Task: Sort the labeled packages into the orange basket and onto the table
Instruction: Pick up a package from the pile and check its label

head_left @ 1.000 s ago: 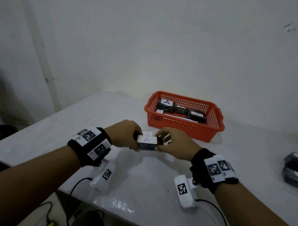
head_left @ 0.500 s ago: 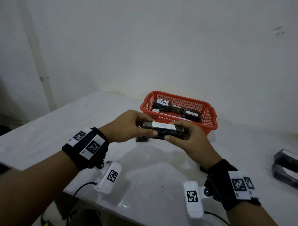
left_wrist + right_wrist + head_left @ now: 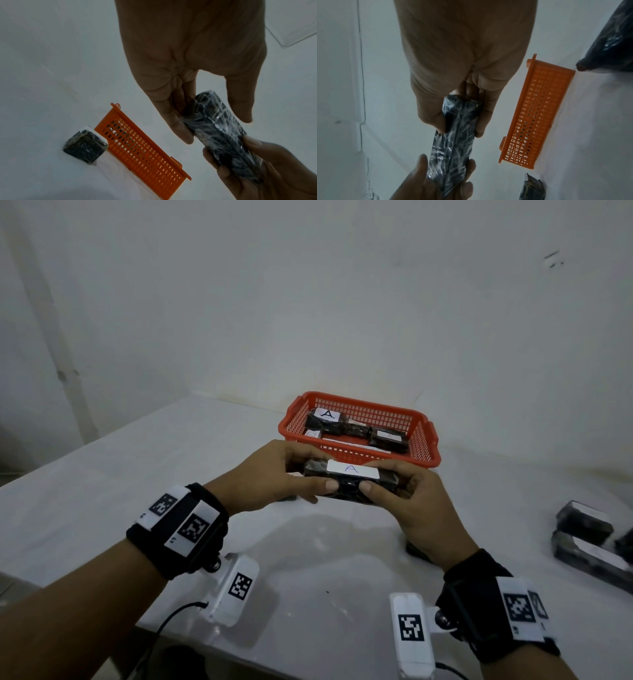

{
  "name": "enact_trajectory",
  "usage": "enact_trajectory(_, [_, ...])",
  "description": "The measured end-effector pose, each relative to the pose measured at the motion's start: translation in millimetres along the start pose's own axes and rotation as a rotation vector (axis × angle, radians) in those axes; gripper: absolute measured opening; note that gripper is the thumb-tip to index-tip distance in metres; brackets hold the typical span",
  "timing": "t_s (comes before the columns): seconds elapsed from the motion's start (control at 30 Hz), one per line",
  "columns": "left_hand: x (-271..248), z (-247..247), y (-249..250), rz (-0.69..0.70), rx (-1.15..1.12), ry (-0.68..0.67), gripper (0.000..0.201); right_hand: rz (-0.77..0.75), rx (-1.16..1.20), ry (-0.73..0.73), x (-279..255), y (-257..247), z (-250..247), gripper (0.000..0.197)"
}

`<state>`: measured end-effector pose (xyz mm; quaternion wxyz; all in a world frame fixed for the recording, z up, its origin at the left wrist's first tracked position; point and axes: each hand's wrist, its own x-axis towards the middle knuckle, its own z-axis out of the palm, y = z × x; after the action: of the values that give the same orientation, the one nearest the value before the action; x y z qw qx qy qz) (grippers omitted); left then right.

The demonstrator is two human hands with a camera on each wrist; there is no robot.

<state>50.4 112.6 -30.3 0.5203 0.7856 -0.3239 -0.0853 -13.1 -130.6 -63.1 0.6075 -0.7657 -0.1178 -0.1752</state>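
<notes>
A long black wrapped package (image 3: 352,481) with a white label marked A is held level above the table, just in front of the orange basket (image 3: 423,460). My left hand (image 3: 274,477) grips its left end (image 3: 207,108) between fingers and thumb. My right hand (image 3: 411,501) grips its right end (image 3: 460,116) the same way. The basket (image 3: 142,150) (image 3: 537,112) holds several black packages, two showing A labels (image 3: 328,414). A small black package (image 3: 85,146) (image 3: 533,189) lies on the table against the basket's near side, hidden behind my hands in the head view.
More black wrapped packages (image 3: 582,522) lie on the white table (image 3: 137,474) at the right edge of the head view. A white wall stands close behind the basket. The table's near edge runs below my wrists.
Both hands have lifted the A-labelled package off the table and turned it so its long side shows, raising it to basket height. The small package stayed on the table.
</notes>
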Motion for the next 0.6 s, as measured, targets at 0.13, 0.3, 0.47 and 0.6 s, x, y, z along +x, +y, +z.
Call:
enact_trajectory(0.13, [2.1, 5.6, -0.7, 0.031, 0.006, -0.008, 0.026, 0.036, 0.007, -0.060, -5.3, 0.1, -8.2, 0.037])
enact_trajectory(0.3, [1.6, 12.6, -0.7, 0.037, -0.076, -0.021, 0.029, 0.032, -0.032, -0.051, -9.1, -2.3, -14.5, 0.037])
enact_trajectory(0.47, [2.7, 13.8, -3.0, 0.065, -0.075, -0.015, 0.029, 0.030, -0.003, -0.022, -9.7, -3.0, -15.9, 0.033])
enact_trajectory(0.6, [2.1, 16.0, -2.5, 0.080, -0.068, -0.017, 0.032, 0.011, -0.009, 0.009, -12.4, -4.2, -16.2, 0.032])
